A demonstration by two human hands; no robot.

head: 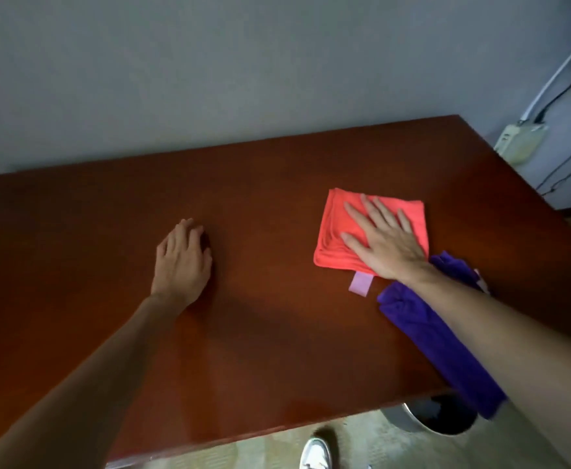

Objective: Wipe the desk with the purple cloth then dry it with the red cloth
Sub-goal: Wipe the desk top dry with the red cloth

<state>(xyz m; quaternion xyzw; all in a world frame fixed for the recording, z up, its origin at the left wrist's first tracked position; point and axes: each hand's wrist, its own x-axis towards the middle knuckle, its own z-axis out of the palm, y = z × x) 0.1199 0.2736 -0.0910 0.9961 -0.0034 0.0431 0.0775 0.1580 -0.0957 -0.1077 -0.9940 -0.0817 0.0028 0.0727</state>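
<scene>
Both hands lie on the desk [260, 198]. Right hand [383, 236] is flat, fingers spread, palm pressing the folded red cloth [336, 231]; its forearm crosses over the crumpled purple cloth [422, 330], which lies just beside the red one at the desk's near right edge. Left hand [182, 260] rests loosely curled, holding nothing, well apart. A pale tag [360, 283] sticks out from the red cloth; no writing readable.

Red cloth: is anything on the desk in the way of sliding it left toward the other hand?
Nothing visible. The right hand lies flat on the red cloth, and the desk is bare between it and the left hand. The purple cloth lies behind, under the right forearm.
</scene>
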